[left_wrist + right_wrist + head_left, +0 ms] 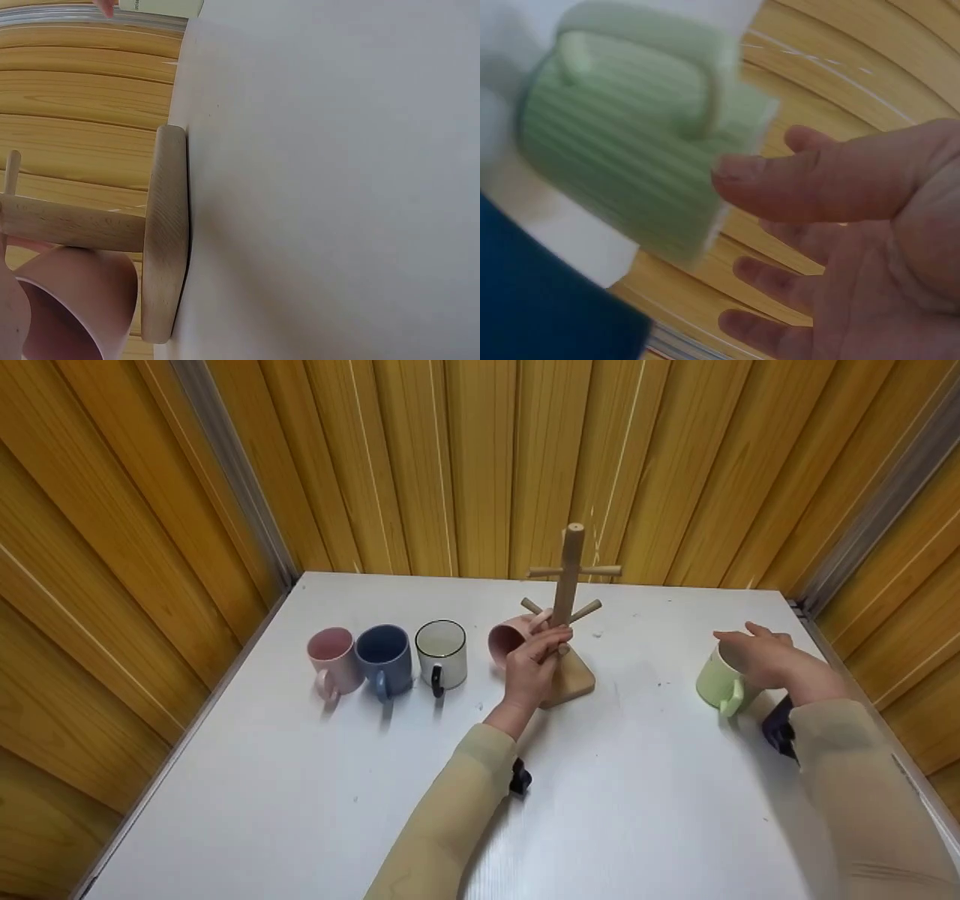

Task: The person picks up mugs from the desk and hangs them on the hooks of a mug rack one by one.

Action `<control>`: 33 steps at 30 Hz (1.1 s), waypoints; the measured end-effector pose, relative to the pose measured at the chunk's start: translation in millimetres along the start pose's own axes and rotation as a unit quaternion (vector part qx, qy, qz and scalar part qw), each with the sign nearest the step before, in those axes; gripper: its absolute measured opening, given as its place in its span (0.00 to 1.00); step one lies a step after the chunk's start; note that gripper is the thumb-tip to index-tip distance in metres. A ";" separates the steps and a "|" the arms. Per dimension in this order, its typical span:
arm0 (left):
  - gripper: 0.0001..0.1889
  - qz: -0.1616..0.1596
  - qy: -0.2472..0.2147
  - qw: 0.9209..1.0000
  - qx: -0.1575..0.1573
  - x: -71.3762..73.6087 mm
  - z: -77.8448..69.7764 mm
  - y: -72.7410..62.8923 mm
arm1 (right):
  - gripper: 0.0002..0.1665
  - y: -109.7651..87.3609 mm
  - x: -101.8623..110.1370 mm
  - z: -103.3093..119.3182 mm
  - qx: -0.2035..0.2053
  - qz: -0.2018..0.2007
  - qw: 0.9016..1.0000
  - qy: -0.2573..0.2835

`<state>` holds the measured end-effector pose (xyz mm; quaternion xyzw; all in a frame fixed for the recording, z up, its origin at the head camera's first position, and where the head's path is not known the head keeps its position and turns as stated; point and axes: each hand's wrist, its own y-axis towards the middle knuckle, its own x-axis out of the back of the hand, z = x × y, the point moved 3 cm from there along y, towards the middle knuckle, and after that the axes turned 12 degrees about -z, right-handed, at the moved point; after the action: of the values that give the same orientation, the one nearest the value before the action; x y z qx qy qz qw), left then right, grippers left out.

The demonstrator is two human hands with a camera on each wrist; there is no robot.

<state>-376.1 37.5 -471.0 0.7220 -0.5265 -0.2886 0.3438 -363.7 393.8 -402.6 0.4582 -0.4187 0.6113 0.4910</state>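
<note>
A wooden mug stand with pegs stands on the white table, its square base flat on the surface. My left hand grips its post low down, at the lower pegs. A pink mug hangs tilted on the stand beside that hand, mouth to the left. At the right, a light green ribbed mug stands upright, handle toward me. Over its rim is my right hand. In the right wrist view the thumb is at the rim and the other fingers are loosely extended, holding nothing.
Left of the stand, a pink mug, a blue mug and a white mug with black rim and handle stand in a row. A dark blue thing, partly hidden, is near the green mug. Wood-patterned walls enclose the table.
</note>
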 end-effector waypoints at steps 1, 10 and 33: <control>0.08 -0.001 0.001 1.000 -0.003 -0.2 -0.1 0.2 | 0.55 2.3 -2.8 -2.3 -0.005 0.004 1.000 0.003; 0.08 0.009 0.013 1.000 0.005 -0.9 -0.4 -0.1 | 0.51 11.4 -6.7 -8.8 -0.019 0.008 0.999 0.030; 0.10 0.019 0.032 0.998 0.044 1.1 -4.0 -1.6 | 0.49 -9.4 -8.4 73.8 0.065 0.012 0.974 0.218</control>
<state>-371.8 37.5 -469.9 0.7353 -0.5408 -0.2353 0.3338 -342.7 322.6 -393.2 0.3402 -0.2662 0.7284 0.5319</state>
